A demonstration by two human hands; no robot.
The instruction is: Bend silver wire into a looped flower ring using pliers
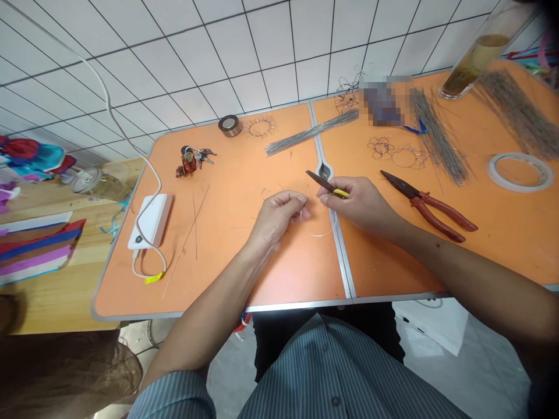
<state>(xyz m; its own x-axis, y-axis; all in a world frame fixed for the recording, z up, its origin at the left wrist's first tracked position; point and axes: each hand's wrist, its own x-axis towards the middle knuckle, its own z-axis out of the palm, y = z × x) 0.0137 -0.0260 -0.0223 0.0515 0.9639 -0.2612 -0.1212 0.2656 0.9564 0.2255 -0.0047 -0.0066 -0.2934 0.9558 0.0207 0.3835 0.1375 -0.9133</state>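
My left hand [280,216] is closed in a pinch on a thin wire. The wire [324,234] bends in a loose curve below and between my two hands, over the orange table. My right hand [356,202] is closed around small pliers [328,184] with dark jaws and a yellow handle; the jaws point up and to the left. The fingertips of this hand are also close to the wire's other end, though I cannot tell whether they grip it. To the right lie larger red-handled pliers [421,201] on the table.
On the folding table [279,285] are a white power bank [151,221] with cable, keys [198,156], a tape roll [229,125], wire bundles [312,132], flower-shaped wire pieces [381,148] and a white tape ring [519,181]. A glass cup [474,58] stands back right.
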